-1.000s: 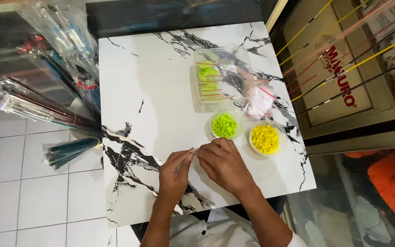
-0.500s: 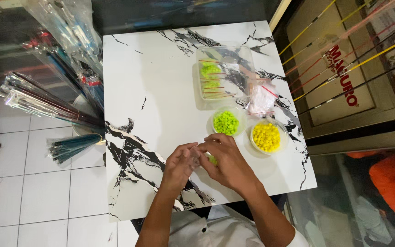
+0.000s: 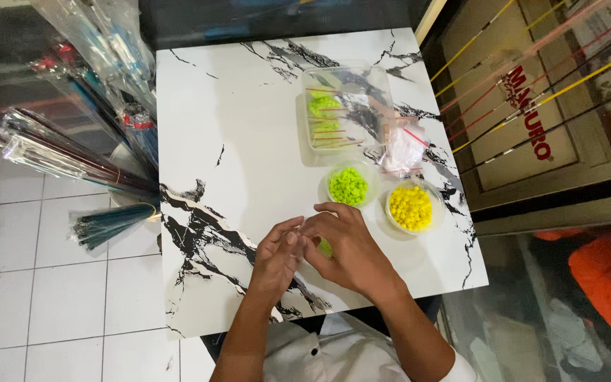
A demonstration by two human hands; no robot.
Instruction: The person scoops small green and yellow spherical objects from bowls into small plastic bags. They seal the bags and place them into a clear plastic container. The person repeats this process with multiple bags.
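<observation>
Both hands met low over the white, black-veined marble bench [image 3: 235, 106], at about 6 o'clock of its top. Left hand [image 3: 277, 258] curled, fingertips pinched toward the right; whether anything sat between them could not be told. Right hand [image 3: 351, 247] cupped just beside it, fingers bent inward and touching the left fingertips, a small lime-green piece [image 3: 325, 247] peeking under its palm; held or only lying on the bench could not be told.

At 12 o'clock from the right hand, near it: a small clear cup of lime-green beads [image 3: 348, 185]. At 2 o'clock from the same hand, just beside that cup: a matching cup of yellow beads [image 3: 410, 207]. Farther up at 12 o'clock: a clear rectangular plastic box [image 3: 344, 106] with green pieces and thin red-tipped sticks inside. At 1 o'clock, between box and yellow cup: a small clear bag [image 3: 404, 150] with a red strip.

At 9 to 10 o'clock, off the bench edge: bundles of thin rods in clear sleeves [image 3: 65, 152] over the white tiled floor [image 3: 44, 297], with a dark green bundle [image 3: 111, 223] below them.
</observation>
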